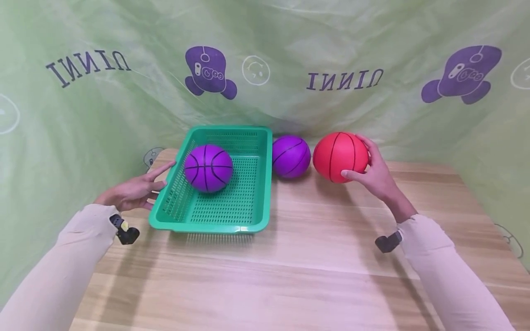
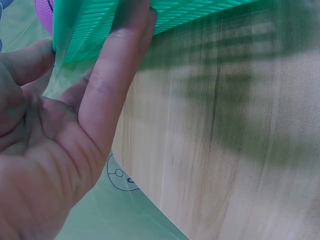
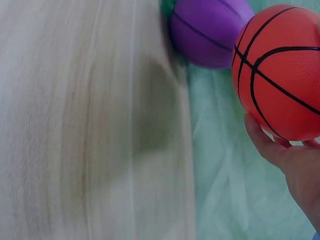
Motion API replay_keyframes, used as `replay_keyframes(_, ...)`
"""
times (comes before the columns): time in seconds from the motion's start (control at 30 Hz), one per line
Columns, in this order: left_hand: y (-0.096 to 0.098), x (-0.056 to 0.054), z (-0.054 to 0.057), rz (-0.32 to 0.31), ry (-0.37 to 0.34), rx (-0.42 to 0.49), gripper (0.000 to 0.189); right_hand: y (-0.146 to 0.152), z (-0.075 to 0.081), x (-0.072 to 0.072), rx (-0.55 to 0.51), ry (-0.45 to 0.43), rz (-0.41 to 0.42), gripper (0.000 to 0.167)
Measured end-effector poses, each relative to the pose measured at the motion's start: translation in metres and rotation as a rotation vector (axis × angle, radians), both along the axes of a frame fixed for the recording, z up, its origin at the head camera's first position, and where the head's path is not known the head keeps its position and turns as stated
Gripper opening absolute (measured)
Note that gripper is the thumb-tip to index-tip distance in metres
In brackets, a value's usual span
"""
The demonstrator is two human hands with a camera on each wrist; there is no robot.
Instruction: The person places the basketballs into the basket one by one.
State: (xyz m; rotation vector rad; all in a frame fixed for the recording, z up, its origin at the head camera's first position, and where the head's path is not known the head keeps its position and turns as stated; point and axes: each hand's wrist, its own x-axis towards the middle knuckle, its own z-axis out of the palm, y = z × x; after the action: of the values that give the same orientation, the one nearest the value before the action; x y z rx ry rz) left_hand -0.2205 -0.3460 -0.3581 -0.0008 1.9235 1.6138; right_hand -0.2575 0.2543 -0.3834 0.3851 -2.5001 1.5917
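Note:
A green plastic basket [image 1: 265,197] with slotted walls is at the left of the table, a purple toy basketball [image 1: 208,168] inside it. My left hand [image 1: 138,188] holds the basket's left side; in the left wrist view its thumb [image 2: 32,62] is at the rim and fingers reach under the wall. The basket's shadow falls on the wood below it. At the right, my right hand [image 1: 374,174] grips a red toy basketball [image 1: 340,157], thumb in front and fingers round its far right side. The right wrist view shows the red ball above the table's back edge.
A second purple basketball [image 1: 291,156] sits between the basket and the red ball, near the back edge of the wooden table [image 1: 314,276]. A light green printed curtain [image 1: 281,41] hangs behind and around the table.

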Motion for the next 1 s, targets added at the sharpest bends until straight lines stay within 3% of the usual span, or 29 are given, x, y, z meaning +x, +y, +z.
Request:
replay_keyframes(0.3,0.002,-0.001,0.001,-0.003,-0.029,0.027,0.070,-0.025,0.023,0.018,-0.093,0.038,0.112,0.098)
replay_keyframes(0.5,0.003,-0.003,0.003,-0.006,-0.008,0.006,0.069,-0.045,0.037,0.024,-0.118,0.058,0.220,0.097)
replay_keyframes(0.77,0.002,-0.004,0.005,-0.018,-0.012,0.046,0.070,-0.059,0.041,0.022,-0.042,0.081,0.264,0.100)
replay_keyframes(1.0,0.001,0.000,0.003,-0.017,-0.030,0.052,0.072,-0.078,0.043,0.025,-0.054,0.084,0.334,0.099)
